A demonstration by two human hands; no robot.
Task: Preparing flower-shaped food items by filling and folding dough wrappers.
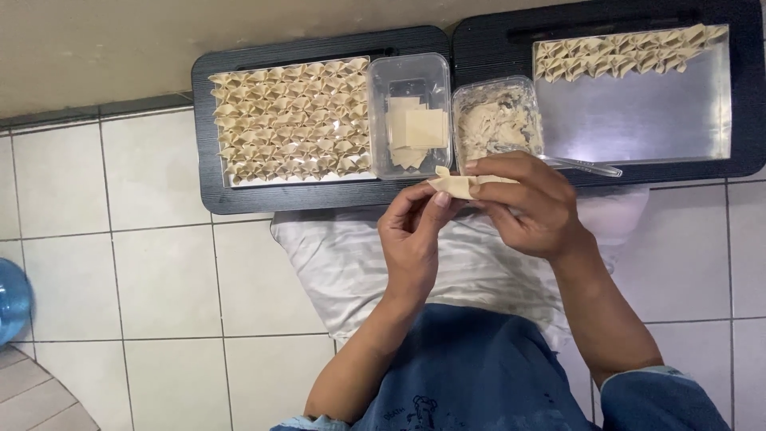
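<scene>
Both hands hold one pale folded dumpling wrapper (457, 186) between them, above a striped white cloth on my lap. My left hand (413, 238) pinches its left end with thumb and fingers. My right hand (531, 206) grips its right part, fingers curled over it. Just beyond the hands stand a clear tub of square wrappers (410, 121) and a clear tub of pale filling (496, 120). A clear plastic spoon (581, 165) lies against the filling tub, by my right hand.
Two black trays (209, 172) sit side by side on the white tiled floor. The left one is packed with several folded dumplings (289, 120). The right one bears a metal sheet (638, 116) with a row of dumplings along its far edge. A blue bottle (11, 299) stands at left.
</scene>
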